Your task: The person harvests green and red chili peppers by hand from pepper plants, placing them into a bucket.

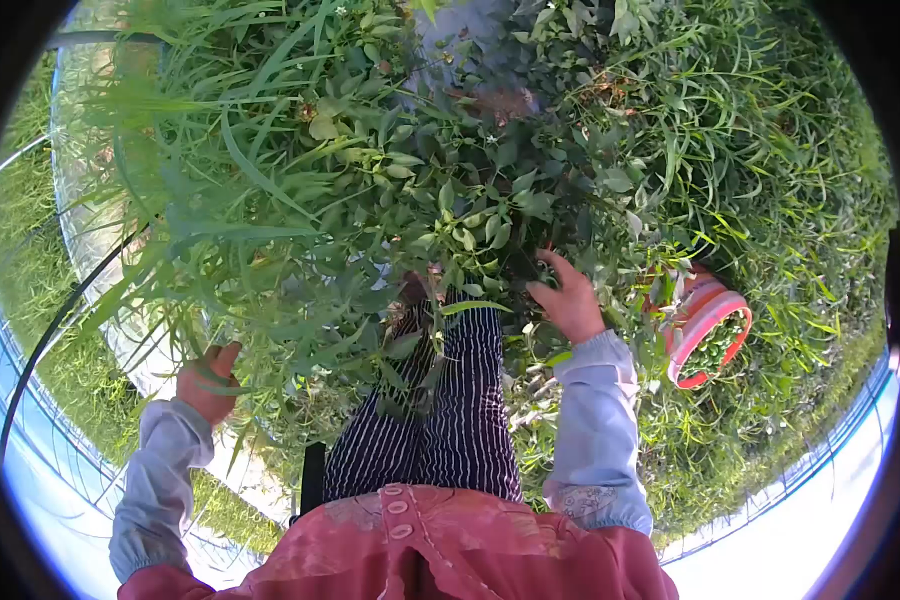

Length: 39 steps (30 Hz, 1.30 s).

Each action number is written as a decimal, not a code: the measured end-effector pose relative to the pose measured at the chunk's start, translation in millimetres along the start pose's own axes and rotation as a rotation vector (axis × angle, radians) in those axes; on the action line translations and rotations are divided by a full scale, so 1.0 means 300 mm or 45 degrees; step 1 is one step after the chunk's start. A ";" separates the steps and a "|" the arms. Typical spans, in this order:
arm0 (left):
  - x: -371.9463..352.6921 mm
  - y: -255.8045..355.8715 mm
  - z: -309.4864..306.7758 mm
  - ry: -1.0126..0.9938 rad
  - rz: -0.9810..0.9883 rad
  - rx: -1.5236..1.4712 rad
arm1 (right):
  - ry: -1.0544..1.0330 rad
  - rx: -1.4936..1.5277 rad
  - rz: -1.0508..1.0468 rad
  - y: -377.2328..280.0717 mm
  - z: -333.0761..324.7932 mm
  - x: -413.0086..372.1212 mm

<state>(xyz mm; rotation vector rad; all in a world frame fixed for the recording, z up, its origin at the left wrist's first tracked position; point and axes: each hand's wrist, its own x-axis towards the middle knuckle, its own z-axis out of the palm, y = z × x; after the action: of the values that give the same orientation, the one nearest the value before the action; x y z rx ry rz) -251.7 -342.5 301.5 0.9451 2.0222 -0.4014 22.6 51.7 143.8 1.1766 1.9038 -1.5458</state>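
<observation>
My right hand (572, 303) reaches into the leafy pepper-like plants (470, 225) in front of my knees. Its thumb and forefinger are spread apart, with dark foliage between them and nothing visibly held. A small red spot, perhaps a fruit, shows just above the forefinger. Low on the left, my left hand (208, 384) is closed among long grass blades (170, 320). One blade crosses over it, and whatever lies inside the fingers is hidden.
A pink-and-white bucket (682, 335) lies tilted in the grass to my right, with small green items inside. Tall weeds (270, 90) crowd the left. A black hose or rod (65, 310) curves along the far left. Pale sheeting (120, 340) runs beside the row.
</observation>
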 end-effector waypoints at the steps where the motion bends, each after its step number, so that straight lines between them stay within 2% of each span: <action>1: -0.006 0.131 -0.109 -0.117 0.063 -0.094 | -0.010 0.491 0.002 -0.123 0.000 0.011; 2: -0.006 0.230 -0.174 -0.153 0.241 -0.322 | -0.150 0.881 -0.040 -0.178 0.005 0.021; 3: 0.006 0.319 -0.222 -0.121 0.480 -0.934 | -0.286 1.268 -0.088 -0.224 0.004 0.033; 4: 0.046 0.431 -0.330 -0.354 0.489 -1.192 | -0.422 1.653 -0.143 -0.267 0.009 0.040; 5: 0.076 0.526 -0.358 -0.236 0.463 -1.577 | -0.474 1.883 -0.195 -0.314 0.031 0.044; 6: 0.134 0.625 -0.437 -0.111 0.408 -1.733 | -0.549 2.041 -0.234 -0.327 0.046 0.053; 7: 0.206 0.688 -0.466 0.054 0.474 -1.654 | -0.632 2.199 -0.271 -0.335 0.061 0.059; 8: 0.285 0.737 -0.478 0.224 0.527 -1.572 | -0.573 2.243 -0.262 -0.373 0.061 0.056; 10: 0.467 0.819 -0.489 0.743 0.613 -1.313 | -0.440 2.327 -0.247 -0.438 0.043 0.045; 13: 0.630 0.887 -0.474 0.863 0.577 -1.065 | -0.293 2.302 -0.214 -0.438 0.030 0.067; 14: 0.667 0.903 -0.470 0.863 0.555 -0.956 | -0.335 2.303 -0.367 -0.434 0.029 0.090; 15: 0.699 0.914 -0.461 0.854 0.532 -0.848 | -0.244 2.348 -0.219 -0.438 0.032 0.098; 17: 0.743 0.904 -0.438 0.745 0.424 -0.645 | -0.270 2.438 -0.092 -0.429 0.050 0.128; 20: 0.816 0.849 -0.418 0.669 0.429 -0.395 | -0.264 2.430 -0.032 -0.429 0.098 0.177; 23: 0.907 0.719 -0.420 0.448 0.754 -0.778 | -0.352 2.338 0.007 -0.345 0.182 0.248; 24: 0.945 0.670 -0.440 0.231 0.763 -1.250 | -0.468 2.267 -0.061 -0.312 0.205 0.292; 25: 1.010 0.623 -0.421 0.292 0.592 -1.288 | -0.448 2.381 -0.040 -0.357 0.211 0.300; 26: 1.067 0.582 -0.432 0.364 0.455 -0.999 | -0.503 2.457 -0.032 -0.343 0.249 0.310; 27: 1.195 0.501 -0.328 0.571 0.509 -0.666 | -0.560 2.530 -0.036 -0.327 0.284 0.326; 28: 1.278 0.443 -0.291 0.286 0.392 -0.436 | -0.614 2.602 -0.086 -0.310 0.330 0.337; 30: 1.399 0.317 -0.140 -0.189 0.217 0.265 | -0.686 2.573 -0.066 -0.293 0.381 0.350; 31: 1.384 0.267 -0.093 -0.290 0.162 0.443 | -0.692 2.569 -0.073 -0.296 0.401 0.348; 35: 1.224 0.221 -0.002 -0.459 0.252 0.681 | -0.770 2.385 0.028 -0.283 0.428 0.363; 38: 1.155 0.150 0.106 -0.176 0.254 0.554 | -0.816 2.310 0.046 -0.280 0.435 0.391; 39: 1.151 0.143 0.124 -0.182 0.259 0.574 | -0.780 2.239 0.127 -0.282 0.441 0.394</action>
<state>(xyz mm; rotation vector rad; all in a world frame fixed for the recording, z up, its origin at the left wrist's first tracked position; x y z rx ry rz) -322.2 -171.7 4.3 1.3404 1.7160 -0.8083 -136.0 -33.5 64.8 0.9164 -0.2700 -2.9741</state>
